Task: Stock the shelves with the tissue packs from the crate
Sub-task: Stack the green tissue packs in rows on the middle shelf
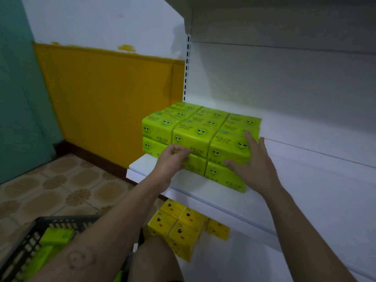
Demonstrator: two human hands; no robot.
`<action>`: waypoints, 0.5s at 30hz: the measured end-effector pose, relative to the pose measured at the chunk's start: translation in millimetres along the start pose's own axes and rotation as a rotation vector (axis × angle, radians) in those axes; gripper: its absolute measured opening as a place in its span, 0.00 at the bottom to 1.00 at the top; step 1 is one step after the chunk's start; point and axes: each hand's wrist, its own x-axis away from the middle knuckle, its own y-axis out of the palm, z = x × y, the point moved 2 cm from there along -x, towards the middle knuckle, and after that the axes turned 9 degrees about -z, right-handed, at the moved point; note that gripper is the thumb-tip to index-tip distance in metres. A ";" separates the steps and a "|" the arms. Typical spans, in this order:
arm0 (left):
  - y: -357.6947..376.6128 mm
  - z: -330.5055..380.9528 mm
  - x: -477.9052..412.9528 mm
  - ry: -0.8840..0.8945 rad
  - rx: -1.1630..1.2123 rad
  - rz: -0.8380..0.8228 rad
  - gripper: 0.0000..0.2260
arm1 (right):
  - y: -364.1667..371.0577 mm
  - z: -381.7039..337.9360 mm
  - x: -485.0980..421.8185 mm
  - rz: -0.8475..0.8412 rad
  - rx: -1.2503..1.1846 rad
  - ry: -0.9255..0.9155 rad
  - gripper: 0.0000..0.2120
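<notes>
Shelving [284, 88] made of white metal is seen on the right, with a yellow wall panel [105, 98] beside it and a patterned tile floor [61, 184] below.

A black plastic crate [67, 219] is seen at the bottom left, partly hidden by an arm. A few loose green tissue packs [58, 235] are left lying inside it.

The middle shelf [146, 165] is loaded at its left end with a block of green tissue packs [195, 127]. The block is built three packs wide and two packs high, and a smiley face is printed on each pack. The right column is set nearer the front edge than the rest.

Yellow tissue packs [183, 226] with little faces are stacked on the lower shelf, under the green block.

The right hand [254, 159] is held open and flat. Its spread fingers are pressed on the right side of the green block, and its thumb is laid on the front of the right column. The left hand [173, 157] is placed at the front of the middle column with its fingers bent against a pack. Whether that pack is pinched cannot be told.
</notes>
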 end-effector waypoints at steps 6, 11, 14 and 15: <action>-24.0 -5.3 15.0 0.034 0.025 -0.057 0.05 | 7.6 -53.3 42.4 0.638 -0.088 -0.319 0.29; -85.6 -21.4 43.6 0.058 -0.065 0.050 0.06 | 102.6 -121.9 59.6 0.337 -0.193 -0.565 0.10; -147.0 -45.1 68.8 -0.014 -0.123 0.203 0.06 | 181.4 -151.3 56.3 -0.048 -0.072 -0.556 0.09; -170.1 -56.9 77.6 -0.065 -0.140 0.252 0.04 | 207.0 -159.9 54.9 -0.172 -0.007 -0.566 0.10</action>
